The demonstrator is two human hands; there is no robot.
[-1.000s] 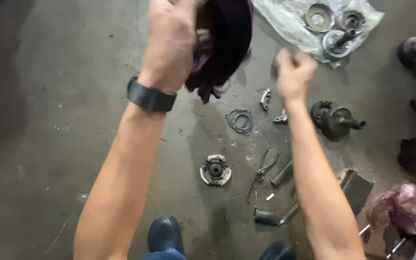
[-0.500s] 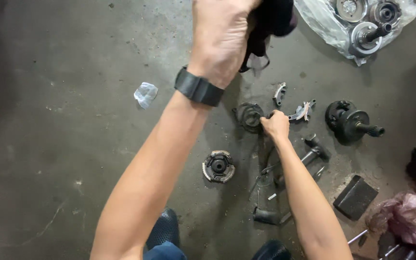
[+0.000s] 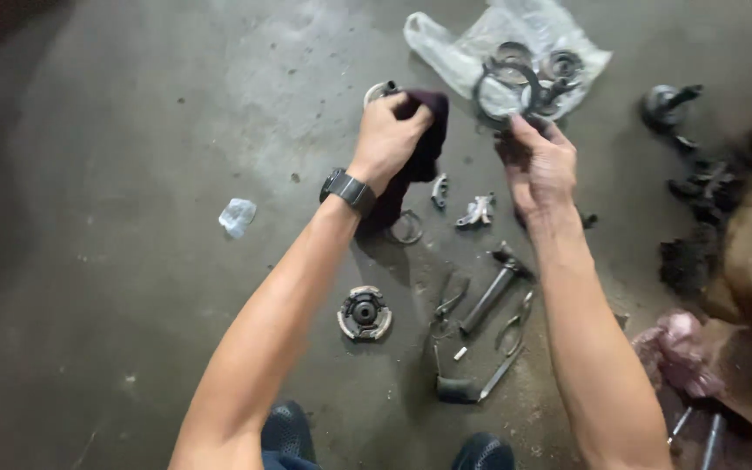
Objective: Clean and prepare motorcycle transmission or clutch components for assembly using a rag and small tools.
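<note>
Grey concrete floor fills the frame, with a small round clutch-like metal part and loose pliers low in the middle. Half a second ago our right hand was down among those parts; now it is raised to the upper right, fingertips pinching a thin dark metal ring. Our left hand, upper centre, is lower than before, fist closed around a dark maroon rag wrapping a round metal piece.
</note>
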